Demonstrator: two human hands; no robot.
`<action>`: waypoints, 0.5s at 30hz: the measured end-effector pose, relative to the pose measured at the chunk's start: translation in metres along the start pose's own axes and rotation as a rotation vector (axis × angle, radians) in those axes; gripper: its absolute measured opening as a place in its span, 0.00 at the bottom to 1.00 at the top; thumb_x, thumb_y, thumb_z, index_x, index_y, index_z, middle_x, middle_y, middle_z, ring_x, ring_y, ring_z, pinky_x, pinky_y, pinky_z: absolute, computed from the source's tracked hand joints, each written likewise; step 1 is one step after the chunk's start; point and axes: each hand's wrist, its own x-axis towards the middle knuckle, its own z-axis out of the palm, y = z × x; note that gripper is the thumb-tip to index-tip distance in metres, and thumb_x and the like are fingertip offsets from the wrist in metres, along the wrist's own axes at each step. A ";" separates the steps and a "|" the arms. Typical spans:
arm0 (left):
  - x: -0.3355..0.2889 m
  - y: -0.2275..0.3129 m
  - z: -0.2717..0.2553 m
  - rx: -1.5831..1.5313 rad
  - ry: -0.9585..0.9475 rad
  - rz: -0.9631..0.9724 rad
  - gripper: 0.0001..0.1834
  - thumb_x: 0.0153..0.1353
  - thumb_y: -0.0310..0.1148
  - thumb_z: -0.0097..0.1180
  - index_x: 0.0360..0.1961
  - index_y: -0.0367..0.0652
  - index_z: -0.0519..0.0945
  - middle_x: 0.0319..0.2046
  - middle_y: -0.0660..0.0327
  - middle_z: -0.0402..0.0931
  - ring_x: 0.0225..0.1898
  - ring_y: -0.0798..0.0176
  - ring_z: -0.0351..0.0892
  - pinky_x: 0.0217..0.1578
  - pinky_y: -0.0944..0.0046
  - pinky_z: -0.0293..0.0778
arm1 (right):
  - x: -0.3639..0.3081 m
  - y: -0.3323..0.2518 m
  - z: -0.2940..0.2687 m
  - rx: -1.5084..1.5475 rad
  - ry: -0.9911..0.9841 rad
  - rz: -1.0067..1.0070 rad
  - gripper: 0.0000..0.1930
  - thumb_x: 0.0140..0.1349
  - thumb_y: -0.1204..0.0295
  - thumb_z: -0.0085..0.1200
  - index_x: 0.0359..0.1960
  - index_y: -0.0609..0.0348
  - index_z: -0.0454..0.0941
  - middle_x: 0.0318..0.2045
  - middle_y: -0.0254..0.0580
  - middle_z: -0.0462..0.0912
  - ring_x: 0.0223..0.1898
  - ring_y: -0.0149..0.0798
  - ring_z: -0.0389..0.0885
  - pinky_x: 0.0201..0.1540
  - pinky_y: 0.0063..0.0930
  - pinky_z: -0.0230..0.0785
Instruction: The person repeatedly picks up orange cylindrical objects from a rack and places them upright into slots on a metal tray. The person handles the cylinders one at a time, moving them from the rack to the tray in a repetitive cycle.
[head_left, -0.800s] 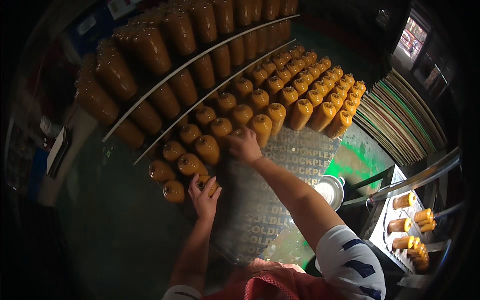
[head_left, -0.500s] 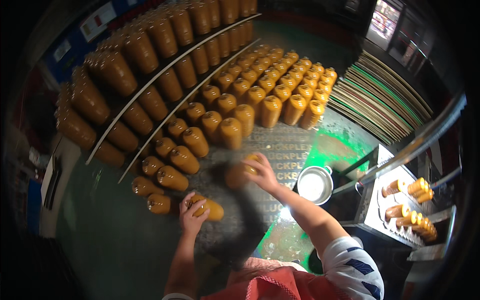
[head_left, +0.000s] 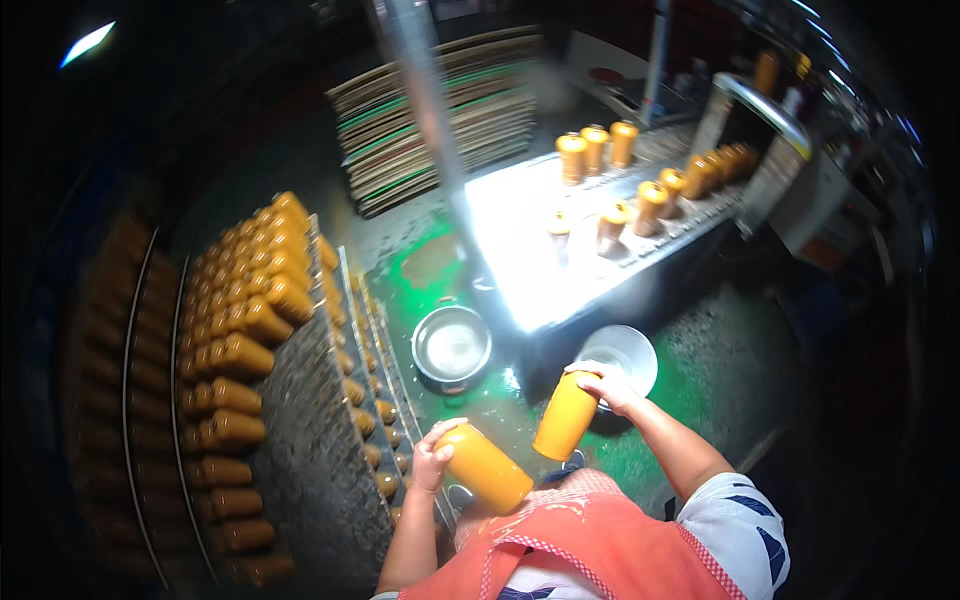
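Note:
A glossy orange-brown jar (head_left: 485, 468) is in my left hand (head_left: 431, 456), gripped round one end. It tilts down to the right, in front of my red apron. My right hand (head_left: 606, 386) has its fingers wrapped round the top end of a second orange-brown jar (head_left: 566, 416), which slants down to the left. Both jars are held in the air, apart from each other. Just behind the right-hand jar stands a white bucket (head_left: 637, 358), partly covered by my hand.
A metal pot (head_left: 451, 345) sits on the wet green floor. Ahead, a brightly lit conveyor table (head_left: 510, 235) carries several jars, with a blurred metal post (head_left: 425, 110) beside it. Rows of jars (head_left: 250, 285) stand on a rack at left. Stacked boards (head_left: 435, 120) lie farther back.
My view has turned right, from the rows of jars towards the lit table. Both hands, earlier gripping jars down at the rack surface, now hold jars up near my apron.

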 end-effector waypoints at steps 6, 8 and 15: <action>0.122 -0.039 0.151 -0.240 -0.311 -0.454 0.32 0.62 0.52 0.55 0.63 0.47 0.70 0.58 0.42 0.73 0.53 0.47 0.78 0.51 0.48 0.78 | -0.024 0.041 -0.113 0.507 -0.013 0.228 0.22 0.65 0.59 0.50 0.58 0.52 0.78 0.55 0.42 0.79 0.57 0.39 0.76 0.61 0.38 0.68; 0.152 -0.053 0.192 -0.320 -0.233 -0.679 0.28 0.66 0.54 0.45 0.59 0.48 0.74 0.51 0.46 0.78 0.45 0.50 0.80 0.44 0.51 0.79 | -0.022 0.054 -0.140 0.731 -0.068 0.305 0.23 0.66 0.56 0.49 0.58 0.55 0.76 0.52 0.46 0.80 0.52 0.42 0.81 0.57 0.38 0.74; 0.233 -0.141 0.243 0.345 -0.647 -0.224 0.21 0.70 0.49 0.42 0.51 0.47 0.78 0.46 0.53 0.80 0.43 0.50 0.81 0.42 0.53 0.79 | -0.029 0.083 -0.179 1.042 0.112 0.437 0.26 0.68 0.50 0.43 0.58 0.54 0.76 0.49 0.46 0.82 0.48 0.44 0.82 0.52 0.42 0.77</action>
